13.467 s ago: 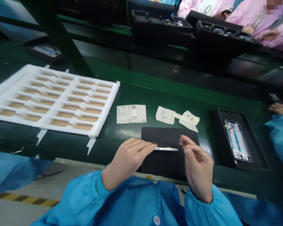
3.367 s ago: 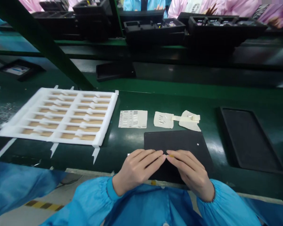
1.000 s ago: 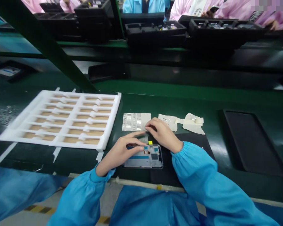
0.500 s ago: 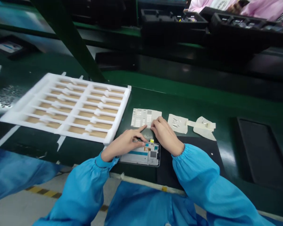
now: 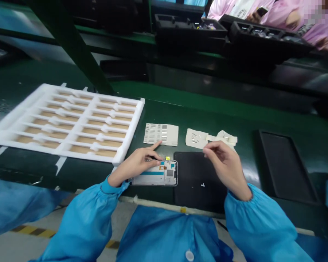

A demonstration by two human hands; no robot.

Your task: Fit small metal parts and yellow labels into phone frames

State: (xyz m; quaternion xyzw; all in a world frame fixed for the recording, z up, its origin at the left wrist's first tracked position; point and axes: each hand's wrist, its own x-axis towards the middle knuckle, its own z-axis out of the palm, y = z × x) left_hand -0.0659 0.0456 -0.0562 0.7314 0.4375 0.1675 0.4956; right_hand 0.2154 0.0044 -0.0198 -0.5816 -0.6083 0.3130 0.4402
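**While the left hand (image 5: 136,163) clamps a silver-grey, rectangular metal phone frame (image 5: 146,179), the right hand (image 5: 227,165) hangs over to the right of it**

So if you start at the left hand, its thumb is on the frame's far edge with the curled fingers behind, and its index finger points away, its tip at the near edge of a white paper card with rows of silver strips (image 5: 156,133). The frame sits right by that palm, inner side showing, with a blue strip (image 5: 150,173) along it and a small bright yellow tab (image 5: 167,158) just past the thumb.

Right hand's thumb and fingertips are drawn close together; honestly can't tell if anything's between them. Below it and to its left is a flat black rectangular mat (image 5: 196,174) with a tiny white scrap (image 5: 202,185) on it. Just beyond its fingertips there's a cream paper piece with loose silver slivers (image 5: 194,138), taped to another one partly hidden by the hand.

Further out: a white foam tray with tan slots (image 5: 131,128) left of the left hand, and a shallow black rectangular tray (image 5: 288,167) right of the right hand.
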